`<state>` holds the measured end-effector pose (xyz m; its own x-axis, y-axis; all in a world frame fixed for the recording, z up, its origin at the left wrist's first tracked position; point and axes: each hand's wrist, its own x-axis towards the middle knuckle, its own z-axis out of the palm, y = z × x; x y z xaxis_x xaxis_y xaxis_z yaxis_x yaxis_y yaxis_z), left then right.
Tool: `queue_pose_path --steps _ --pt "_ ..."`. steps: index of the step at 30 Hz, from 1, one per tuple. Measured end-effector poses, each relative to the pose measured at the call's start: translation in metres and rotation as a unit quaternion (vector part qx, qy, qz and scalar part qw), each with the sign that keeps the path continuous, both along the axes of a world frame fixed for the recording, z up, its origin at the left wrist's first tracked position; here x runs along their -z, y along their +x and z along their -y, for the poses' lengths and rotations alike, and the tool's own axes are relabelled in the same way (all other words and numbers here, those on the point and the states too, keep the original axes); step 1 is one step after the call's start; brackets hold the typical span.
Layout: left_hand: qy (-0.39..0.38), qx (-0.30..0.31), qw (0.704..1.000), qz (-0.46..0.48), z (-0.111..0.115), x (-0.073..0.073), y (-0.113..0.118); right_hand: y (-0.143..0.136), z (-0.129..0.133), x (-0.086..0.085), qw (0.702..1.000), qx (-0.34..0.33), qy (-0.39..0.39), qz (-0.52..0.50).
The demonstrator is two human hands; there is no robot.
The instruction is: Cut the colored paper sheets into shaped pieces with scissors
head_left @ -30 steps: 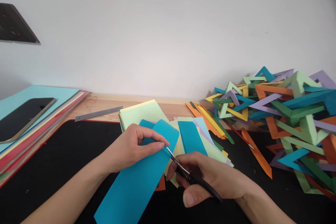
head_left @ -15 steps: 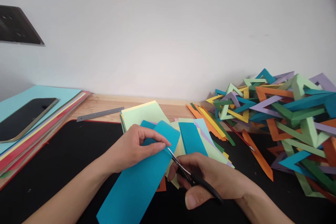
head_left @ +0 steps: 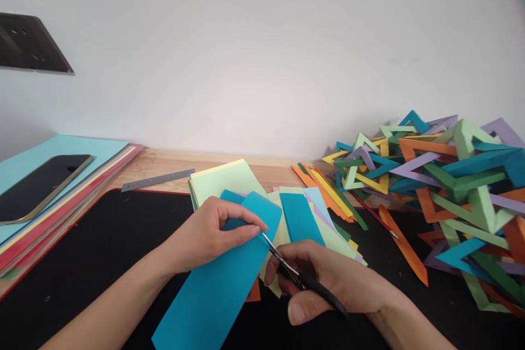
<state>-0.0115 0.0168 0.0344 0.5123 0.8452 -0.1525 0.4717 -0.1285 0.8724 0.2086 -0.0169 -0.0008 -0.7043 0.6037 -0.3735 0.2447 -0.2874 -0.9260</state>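
A long blue sheet of paper [head_left: 213, 295] is pinched between the thumb and forefinger of my left hand [head_left: 217, 229]. It slants from the bottom of the view up towards the middle. My right hand [head_left: 324, 279] is closed around the black handles of a pair of scissors [head_left: 287, 268]. The blades meet the right edge of the sheet, close by my left fingertips. How far they cut into the paper is hard to see. Behind my hands lie green sheets [head_left: 225, 178] and a blue paper strip [head_left: 301, 216] on other coloured paper.
At the left a phone [head_left: 45, 186] rests on a stack of coloured paper [head_left: 106, 142]. A metal ruler [head_left: 159, 179] lies near the wall. Narrow paper strips [head_left: 328, 191] and a heap of folded paper pieces [head_left: 443, 175] fill the right, beside a black mat [head_left: 139, 224].
Both hands, the blue sheet and the scissors keep almost the same position. The whole view has shifted very slightly.
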Motion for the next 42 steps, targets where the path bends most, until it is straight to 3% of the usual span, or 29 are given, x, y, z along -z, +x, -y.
queue_pose_path --steps 34,42 --pt "-0.011 0.001 1.000 -0.007 0.000 0.002 -0.001 0.001 0.002 0.009 1.000 0.016 0.016 0.011" --pt "-0.037 -0.005 0.998 0.060 0.000 0.001 -0.002 0.000 -0.001 0.008 0.999 0.010 0.030 0.013"
